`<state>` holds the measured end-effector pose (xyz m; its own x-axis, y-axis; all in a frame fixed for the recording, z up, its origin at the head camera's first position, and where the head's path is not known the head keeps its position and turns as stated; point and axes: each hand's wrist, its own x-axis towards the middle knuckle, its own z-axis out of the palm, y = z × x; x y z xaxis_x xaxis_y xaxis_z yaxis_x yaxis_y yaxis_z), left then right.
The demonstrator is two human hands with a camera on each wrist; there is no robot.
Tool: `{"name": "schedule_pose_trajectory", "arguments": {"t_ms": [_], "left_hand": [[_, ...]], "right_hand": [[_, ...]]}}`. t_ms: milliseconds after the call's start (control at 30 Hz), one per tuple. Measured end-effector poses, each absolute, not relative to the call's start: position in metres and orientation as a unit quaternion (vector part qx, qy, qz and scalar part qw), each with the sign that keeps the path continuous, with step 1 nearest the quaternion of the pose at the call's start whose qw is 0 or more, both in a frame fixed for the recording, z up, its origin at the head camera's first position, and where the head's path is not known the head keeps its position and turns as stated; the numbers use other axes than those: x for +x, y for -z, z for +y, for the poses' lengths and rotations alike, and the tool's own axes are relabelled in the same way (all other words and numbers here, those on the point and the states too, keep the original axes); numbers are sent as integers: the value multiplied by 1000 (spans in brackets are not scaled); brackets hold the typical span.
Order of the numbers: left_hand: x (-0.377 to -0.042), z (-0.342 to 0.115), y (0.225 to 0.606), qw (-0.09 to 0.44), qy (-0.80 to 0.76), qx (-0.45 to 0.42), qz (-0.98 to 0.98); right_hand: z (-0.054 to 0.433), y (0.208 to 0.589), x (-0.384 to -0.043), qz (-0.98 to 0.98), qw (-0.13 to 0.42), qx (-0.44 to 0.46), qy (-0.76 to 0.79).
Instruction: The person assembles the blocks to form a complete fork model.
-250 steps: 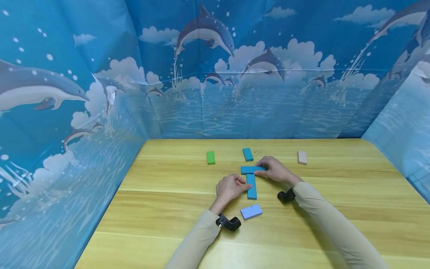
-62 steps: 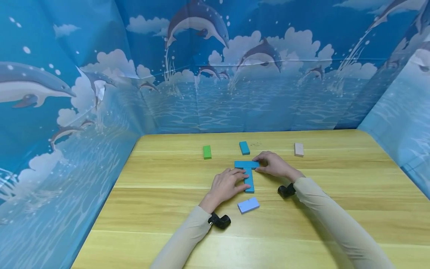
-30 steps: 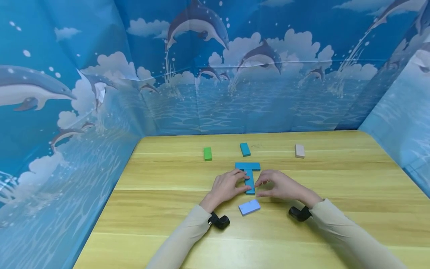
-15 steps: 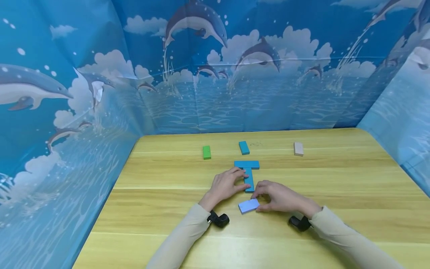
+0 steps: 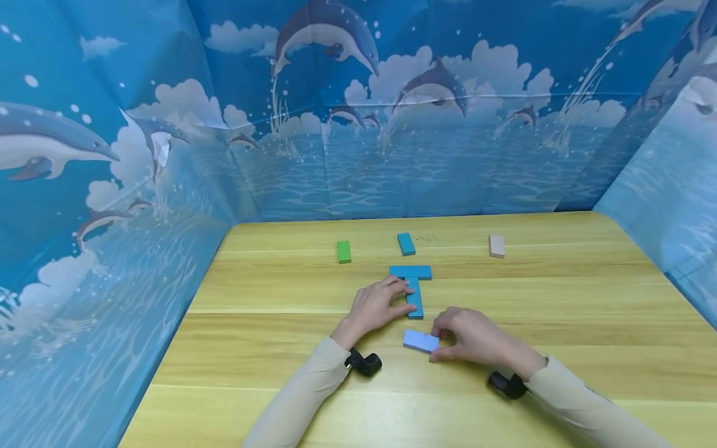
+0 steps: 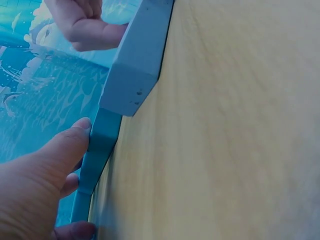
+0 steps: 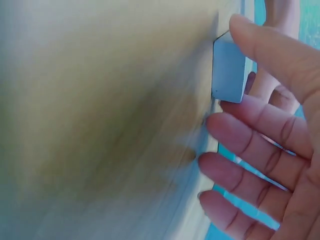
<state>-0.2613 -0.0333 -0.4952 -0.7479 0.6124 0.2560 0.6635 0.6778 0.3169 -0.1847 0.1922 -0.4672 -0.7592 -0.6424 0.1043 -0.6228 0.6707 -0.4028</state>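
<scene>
My right hand [image 5: 476,336] pinches the right end of a lavender wooden block [image 5: 419,341] between thumb and index finger. In the right wrist view, the thumb and index finger sit on opposite sides of that block [image 7: 229,70], and the other fingers are spread. Two long blue blocks form a T: the crossbar [image 5: 411,272] lies at the far side, with the stem [image 5: 414,300] running toward me. My left hand [image 5: 374,310] rests with its thumb and fingertips on the stem. The left wrist view shows the thumb against the blue block [image 6: 101,145], behind the lavender one.
Along the far part of the wooden table [image 5: 269,354] lie a green block [image 5: 344,252], a short blue block [image 5: 406,244] and a pale pinkish block [image 5: 496,246]. A dolphin-print curtain [image 5: 358,168] rises behind the table and along both sides.
My right hand has left the blue crossbar, come toward me and taken hold of the lavender block, which has turned and shifted slightly right. The left hand has stayed on the stem lately.
</scene>
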Motion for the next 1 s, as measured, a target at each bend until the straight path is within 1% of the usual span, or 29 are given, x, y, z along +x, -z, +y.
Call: {"name": "schedule_pose_trajectory", "arguments": {"t_ms": [133,233,433,633,767,1000], "left_hand": [[-262,-33,496,69,201,-351,-912],[-262,-33,496,71,202,-352,-911],[-261,-33,497,65,197,-351,-913],[-261,-33,497,62,200,-350,-913],[-261,-33,498,63,200,-350,-913],[-260,-33,497,63,200,-348,-914]], "right_hand": [[193,466,-180,915,12,-349,200],[195,464,-180,909,14,-361,206],[199,458,-189,876,22,-424,231],[196,459,-195,852,42,-476,216],[197,461,-194,853,43,-479,204],[198,463,-188,870,18,-456,186]]}}
